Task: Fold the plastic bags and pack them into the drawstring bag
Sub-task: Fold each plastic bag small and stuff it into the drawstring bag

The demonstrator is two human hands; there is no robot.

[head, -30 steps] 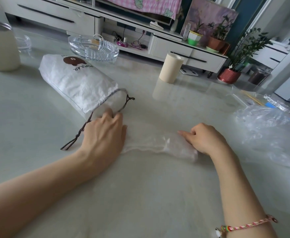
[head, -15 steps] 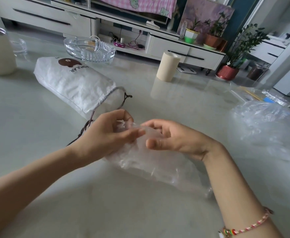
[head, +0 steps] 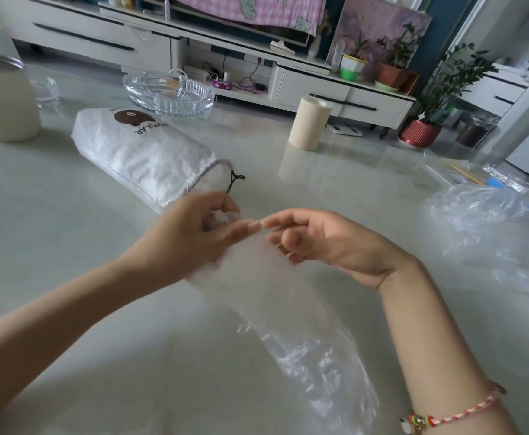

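A clear plastic bag (head: 304,340) is lifted at its top end and hangs down toward me over the table. My left hand (head: 191,233) pinches its upper end between thumb and fingers. My right hand (head: 326,243) holds the same end from the right, fingers curled on the film, fingertips meeting those of the left. The white drawstring bag (head: 141,152), printed with a brown bear, lies on its side just behind my left hand, its mouth and dark cord facing me. More crumpled clear plastic bags (head: 489,227) lie at the right.
A glass dish (head: 169,92) sits behind the drawstring bag. A beige roll (head: 310,120) stands mid-table, a pale jar (head: 3,98) at far left. Small packets (head: 511,180) lie at the far right edge. A TV cabinet and potted plants stand beyond the table.
A second ago both hands pressed the folded plastic bag flat on the table. They have since brought its ends together and lifted it, so the bag now hangs down toward me.
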